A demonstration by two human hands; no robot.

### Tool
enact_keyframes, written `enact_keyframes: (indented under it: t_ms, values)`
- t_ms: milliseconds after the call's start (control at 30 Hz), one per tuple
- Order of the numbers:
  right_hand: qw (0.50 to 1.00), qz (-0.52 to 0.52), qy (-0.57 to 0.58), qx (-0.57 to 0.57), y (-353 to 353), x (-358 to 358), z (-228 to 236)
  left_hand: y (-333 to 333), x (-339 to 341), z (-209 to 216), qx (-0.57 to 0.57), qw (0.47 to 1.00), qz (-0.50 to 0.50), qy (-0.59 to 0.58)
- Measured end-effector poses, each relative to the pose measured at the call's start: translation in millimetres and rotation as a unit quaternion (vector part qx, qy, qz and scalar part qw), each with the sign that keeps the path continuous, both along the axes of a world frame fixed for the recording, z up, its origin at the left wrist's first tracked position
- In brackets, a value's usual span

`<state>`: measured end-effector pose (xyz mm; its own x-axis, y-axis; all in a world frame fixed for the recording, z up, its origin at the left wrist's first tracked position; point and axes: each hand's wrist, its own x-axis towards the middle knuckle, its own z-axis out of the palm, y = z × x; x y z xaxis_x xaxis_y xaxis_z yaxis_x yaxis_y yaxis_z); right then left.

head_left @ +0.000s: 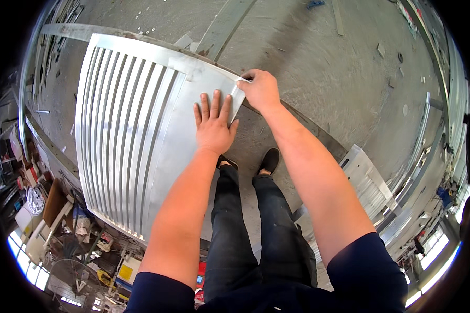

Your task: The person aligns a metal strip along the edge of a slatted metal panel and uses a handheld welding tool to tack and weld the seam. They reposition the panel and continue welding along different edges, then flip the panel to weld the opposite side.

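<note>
A large silvery sheet-metal panel [167, 141] lies in front of me and to my left, with a row of long parallel slots across its left part. Flat on its plain right part rests my left hand [214, 125], fingers spread. My right hand [259, 88] is closed around the panel's far right corner, thumb on top and fingers curled over the edge. Whether those fingers hold anything besides the corner is hidden. Under the panel's far and right edges runs a metal frame bar [318, 130].
Another slotted metal panel [368, 177] leans or lies at my right. A wide metal beam [225, 26] extends away beyond the panel. Long metal profiles [420, 141] lie far right. Cluttered tools and a coil of white cable [35, 201] are at lower left. Scraps dot the concrete floor [339, 78].
</note>
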<state>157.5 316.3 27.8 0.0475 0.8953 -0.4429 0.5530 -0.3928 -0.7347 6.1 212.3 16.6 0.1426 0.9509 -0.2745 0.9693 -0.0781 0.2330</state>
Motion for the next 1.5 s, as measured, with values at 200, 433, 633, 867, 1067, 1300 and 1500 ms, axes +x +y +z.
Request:
enact_keyframes:
  t_ms: [200,433,633,867,1067,1300,1500]
  values:
    - [0.999,-0.023,0.039,0.010,-3.6,8.9,-8.2,-1.8,0.4,-6.9,0.037,0.999,-0.037,-0.009]
    - [0.982,-0.114,0.139,0.052,-101.3,84.1,28.0,-3.7,-0.8,-28.7,0.039,0.996,-0.068,-0.035]
    - [0.934,-0.354,0.001,-0.044,-306.7,253.1,49.4,-5.2,-5.0,-26.9,0.106,0.990,-0.096,0.000]
    - [0.729,-0.598,-0.216,-0.254,-590.3,324.0,56.4,-5.2,-14.1,-24.2,0.106,0.989,-0.098,-0.033]
    - [0.720,-0.327,-0.097,-0.604,-705.3,210.1,73.4,3.1,-21.5,-33.7,0.068,0.993,-0.093,-0.038]
    - [0.751,-0.427,-0.154,-0.479,-727.7,103.4,47.9,12.8,-34.5,-33.1,0.065,0.993,-0.102,-0.012]
    - [0.768,-0.444,-0.166,-0.430,-727.5,89.6,64.9,12.0,-28.0,-30.4,0.055,0.995,-0.080,0.038]
